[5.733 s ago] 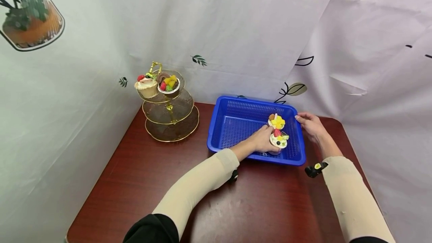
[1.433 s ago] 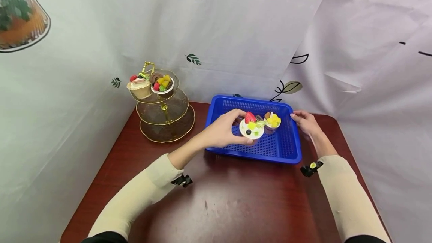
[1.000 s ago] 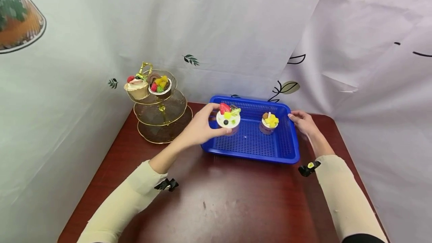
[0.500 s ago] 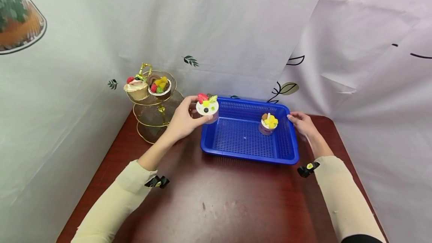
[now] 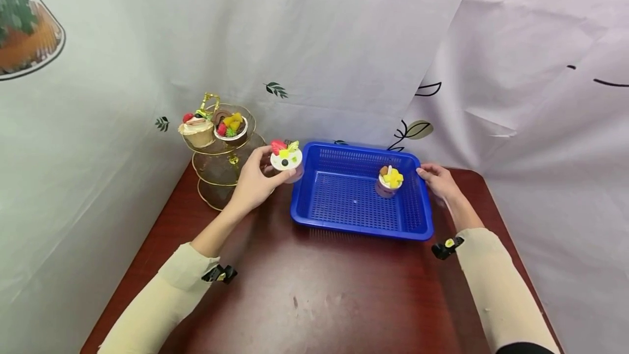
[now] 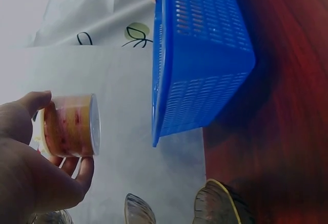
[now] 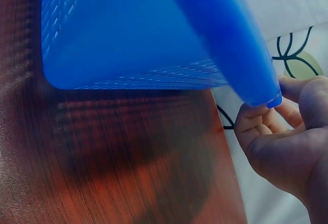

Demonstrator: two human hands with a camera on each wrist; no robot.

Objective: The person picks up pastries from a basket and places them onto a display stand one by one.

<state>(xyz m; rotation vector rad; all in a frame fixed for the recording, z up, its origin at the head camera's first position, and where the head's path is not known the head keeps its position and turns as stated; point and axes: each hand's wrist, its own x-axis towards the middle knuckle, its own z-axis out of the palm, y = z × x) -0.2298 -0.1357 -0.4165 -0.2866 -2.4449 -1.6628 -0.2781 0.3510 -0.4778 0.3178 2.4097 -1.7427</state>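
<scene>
Your left hand [image 5: 253,179] grasps a dessert cup [image 5: 286,158], thumb and fingers curled round its side; the left wrist view shows the cup [image 6: 70,125] held clear of every surface, its pink and orange layers visible through the wall. The cup, topped with a strawberry, green slices and a dark berry, sits in the air just beyond the left end of the blue basket [image 5: 314,217], between that basket and the tiered stand [image 5: 216,173].

Your right hand [image 5: 439,181] rests at the right end of the blue basket; the right wrist view shows your fingers [image 7: 256,126] curled against the rim at the basket's corner [image 7: 261,88], gripping it.

Inside the blue basket, near its right end, stands a second dessert cup [image 5: 389,180] topped with yellow pieces.

Left of the blue basket, the stand's top tier carries a cupcake [image 5: 196,130] and a fruit tart [image 5: 230,126], side by side. The basket and the stand both rest on the dark red table [image 5: 319,299].
</scene>
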